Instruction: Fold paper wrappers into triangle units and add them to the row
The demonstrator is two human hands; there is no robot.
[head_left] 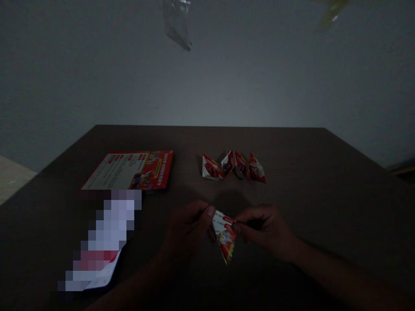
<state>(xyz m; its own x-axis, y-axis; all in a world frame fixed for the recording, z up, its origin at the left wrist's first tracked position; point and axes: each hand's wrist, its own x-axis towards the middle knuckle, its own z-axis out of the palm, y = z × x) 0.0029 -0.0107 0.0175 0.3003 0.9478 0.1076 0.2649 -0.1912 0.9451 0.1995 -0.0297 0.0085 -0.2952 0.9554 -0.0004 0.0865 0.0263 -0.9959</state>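
Between my hands is a folded paper triangle [226, 237], red and white with yellow at its downward tip. My left hand [191, 224] pinches its upper left corner with the thumb on top. At the upper right edge, my right hand [262, 226] grips it between thumb and fingertips. Beyond them, several folded paper triangles [212, 167] in the same red and white print stand in a zigzag row on the table. Whether that row is one joined piece I cannot tell.
A stack of red and white printed sheets [152, 170] lies at the left. Nearer me is a lit phone or tablet [103, 276], its screen mostly blurred out. The dark table [311, 172] meets a grey wall [259, 77], where a clear plastic pouch [177, 23] hangs.
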